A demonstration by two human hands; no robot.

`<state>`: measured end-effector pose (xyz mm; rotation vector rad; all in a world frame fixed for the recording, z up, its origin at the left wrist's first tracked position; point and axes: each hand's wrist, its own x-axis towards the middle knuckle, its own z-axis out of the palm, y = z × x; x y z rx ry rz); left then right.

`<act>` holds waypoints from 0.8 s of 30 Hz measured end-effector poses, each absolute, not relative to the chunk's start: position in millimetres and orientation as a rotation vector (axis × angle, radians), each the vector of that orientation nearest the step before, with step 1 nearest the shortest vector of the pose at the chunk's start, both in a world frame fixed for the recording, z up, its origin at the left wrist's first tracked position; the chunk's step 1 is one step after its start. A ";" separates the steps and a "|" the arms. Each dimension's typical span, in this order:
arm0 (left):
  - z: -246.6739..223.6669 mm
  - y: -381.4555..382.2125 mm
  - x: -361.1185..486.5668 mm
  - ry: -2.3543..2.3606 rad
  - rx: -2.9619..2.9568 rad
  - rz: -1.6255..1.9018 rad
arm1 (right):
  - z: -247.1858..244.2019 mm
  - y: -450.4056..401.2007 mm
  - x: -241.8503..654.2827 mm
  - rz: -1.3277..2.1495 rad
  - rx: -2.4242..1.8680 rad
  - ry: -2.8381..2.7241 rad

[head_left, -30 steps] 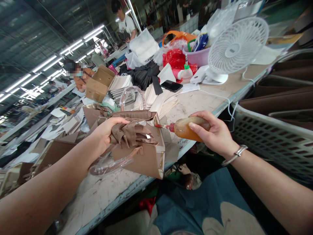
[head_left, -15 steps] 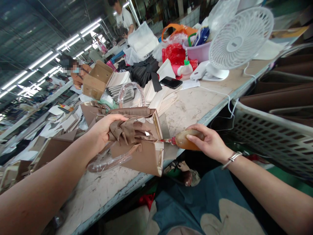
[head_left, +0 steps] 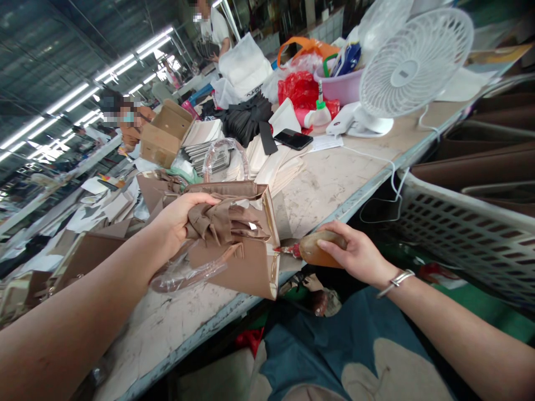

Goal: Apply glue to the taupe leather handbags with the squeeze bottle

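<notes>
A brown handbag (head_left: 234, 270) lies on the table near its front edge, with its open side toward the right. My left hand (head_left: 186, 214) is closed on the bunched brown lining (head_left: 225, 223) of the bag. One plastic-wrapped handle (head_left: 196, 275) lies along the bag's near face; the other handle (head_left: 225, 150) stands up behind it. My right hand (head_left: 351, 248) grips a glue bottle (head_left: 321, 249) with amber contents. The bottle's red-smeared nozzle points left, with its tip at the bag's pale edge. Shiny streaks show along that edge.
On the table (head_left: 330, 167) stand a white fan (head_left: 413, 72), a black phone (head_left: 293, 139), stacked pale pieces (head_left: 284, 167) and a cardboard box (head_left: 165, 133). A white crate (head_left: 472, 223) of brown pieces is at the right. Two people (head_left: 215, 33) are farther back.
My right hand has lowered the bottle slightly, and its nozzle tip has moved down along the bag's edge. My left hand keeps its hold on the lining.
</notes>
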<state>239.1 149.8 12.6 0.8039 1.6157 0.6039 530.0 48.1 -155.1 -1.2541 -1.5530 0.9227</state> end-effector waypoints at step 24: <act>16.6 142.7 241.5 1.598 0.849 0.585 | -157.7 40.6 530.1 0.974 -1.238 -1.486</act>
